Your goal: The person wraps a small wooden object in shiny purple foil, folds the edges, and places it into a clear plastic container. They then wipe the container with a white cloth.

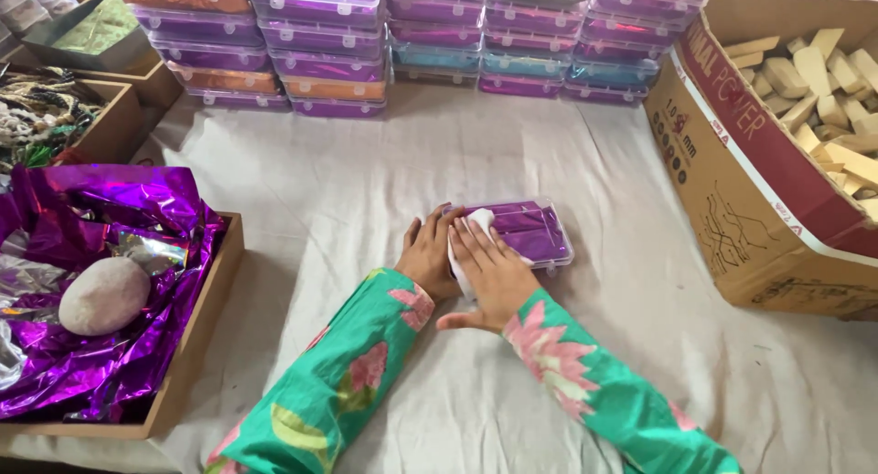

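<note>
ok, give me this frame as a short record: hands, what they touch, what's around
left hand: rests at the near-left end of the clear plastic box, fingers on its edge
right hand: flat on the box, over a white piece
box contents: purple foil
surface: cream cloth
left side: wooden tray with purple foil sheets and a smooth stone
right side: cardboard carton of pale blocks
back: stacked plastic boxes
sleeves: green with pink flowers

Both arms wear long, loose sleeves of bright green cloth — printed with large pink flowers and a few yellow-green leaves. Each sleeve ends at the wrist, leaving the left hand point(428, 255) and right hand point(489, 273) bare — no rings or bangles show.
</note>
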